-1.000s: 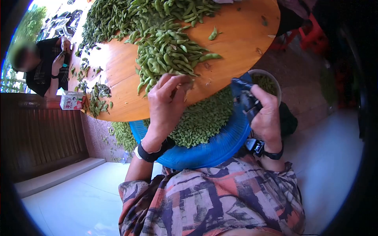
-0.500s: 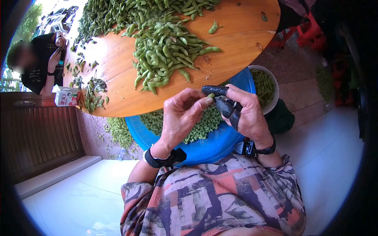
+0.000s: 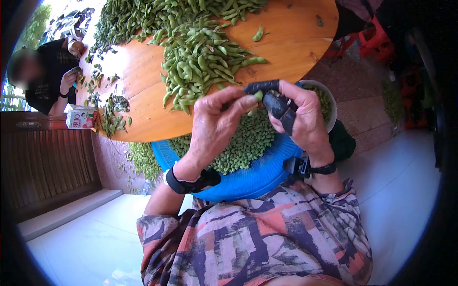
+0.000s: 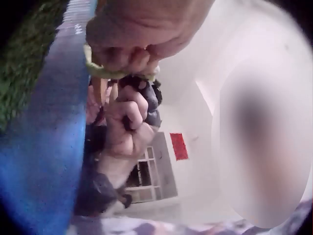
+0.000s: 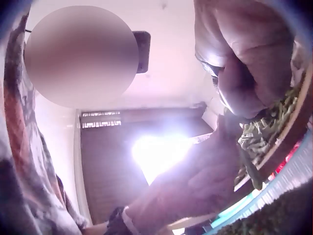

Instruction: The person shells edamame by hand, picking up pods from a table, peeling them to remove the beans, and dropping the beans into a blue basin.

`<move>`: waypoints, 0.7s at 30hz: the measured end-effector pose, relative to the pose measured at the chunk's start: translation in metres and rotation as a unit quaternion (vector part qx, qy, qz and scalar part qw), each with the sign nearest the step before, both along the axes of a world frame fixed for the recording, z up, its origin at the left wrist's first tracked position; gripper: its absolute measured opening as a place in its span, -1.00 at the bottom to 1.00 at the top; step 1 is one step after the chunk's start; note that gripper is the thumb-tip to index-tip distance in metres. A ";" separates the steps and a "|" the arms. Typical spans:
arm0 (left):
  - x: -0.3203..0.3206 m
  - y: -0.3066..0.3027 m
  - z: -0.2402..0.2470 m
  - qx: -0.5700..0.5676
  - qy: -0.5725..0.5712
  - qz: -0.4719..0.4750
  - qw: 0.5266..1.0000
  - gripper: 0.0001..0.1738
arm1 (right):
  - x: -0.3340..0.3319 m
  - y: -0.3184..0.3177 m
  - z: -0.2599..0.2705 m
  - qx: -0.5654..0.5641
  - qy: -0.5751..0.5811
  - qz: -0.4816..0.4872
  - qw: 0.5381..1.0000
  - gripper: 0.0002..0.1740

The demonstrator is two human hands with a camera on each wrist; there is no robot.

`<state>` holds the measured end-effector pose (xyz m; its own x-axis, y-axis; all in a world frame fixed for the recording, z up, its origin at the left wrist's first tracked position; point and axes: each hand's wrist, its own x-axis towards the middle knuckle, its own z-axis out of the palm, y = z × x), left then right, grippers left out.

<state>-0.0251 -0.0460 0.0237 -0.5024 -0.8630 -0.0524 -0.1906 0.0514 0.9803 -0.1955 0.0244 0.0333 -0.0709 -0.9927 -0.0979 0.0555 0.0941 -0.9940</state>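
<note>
My left hand [image 3: 217,119] pinches a green edamame pod [image 3: 258,96] between thumb and fingers. Facing it, my right hand [image 3: 303,112] has black coverings [image 3: 275,105] on its thumb and forefinger, which close on the pod's other end. Both hands are above a blue basket [image 3: 248,188] holding shelled green beans [image 3: 243,148]. The left wrist view shows the pod [image 4: 112,74] stretching beneath the left fingers towards the right hand [image 4: 129,115]. In the right wrist view a pod [image 5: 252,169] hangs below the left hand [image 5: 195,181].
Unshelled pods [image 3: 195,62] are heaped on the round wooden table [image 3: 286,47], with scattered leaves [image 3: 112,109] and a carton [image 3: 81,117] at its left edge. Another person [image 3: 47,76] sits there. A pale bucket [image 3: 331,107] stands right of the basket, red stools [image 3: 377,40] beyond.
My left hand left the pod heap with a pod and met my right hand, which came in from the right. Over the last half second both hands rose slightly towards the table.
</note>
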 end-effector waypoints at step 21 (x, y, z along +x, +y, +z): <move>-0.001 -0.015 0.004 0.217 0.180 -0.103 0.954 -0.64 | 0.010 -0.013 0.008 -0.188 0.321 -0.079 0.925 -0.78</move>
